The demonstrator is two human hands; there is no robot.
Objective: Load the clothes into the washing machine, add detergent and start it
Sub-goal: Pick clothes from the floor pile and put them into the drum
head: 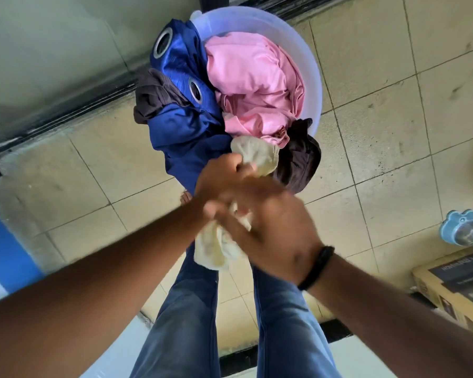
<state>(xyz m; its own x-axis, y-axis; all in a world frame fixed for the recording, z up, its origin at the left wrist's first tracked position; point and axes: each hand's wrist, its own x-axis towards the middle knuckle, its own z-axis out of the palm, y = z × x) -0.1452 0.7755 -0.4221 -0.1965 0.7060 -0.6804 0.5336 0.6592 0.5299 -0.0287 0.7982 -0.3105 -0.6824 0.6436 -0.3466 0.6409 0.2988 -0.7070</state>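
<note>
Below, a round translucent plastic basin (310, 64) on the tiled floor (393, 132) holds a shiny blue eyeleted curtain (180, 115), a pink garment (254, 83) and dark brown clothes (298, 159). Both hands meet above its near edge: left hand (219, 178) and right hand (273, 230) have fingers clenched on a soft cream cloth (216, 249).

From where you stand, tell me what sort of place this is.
Probably a home laundry or utility corner. A plastic basin heaped with clothes sits on a stained tiled floor, a cardboard box stands at the side, and both hands, left hand and right hand, grip a cream cloth.
</note>
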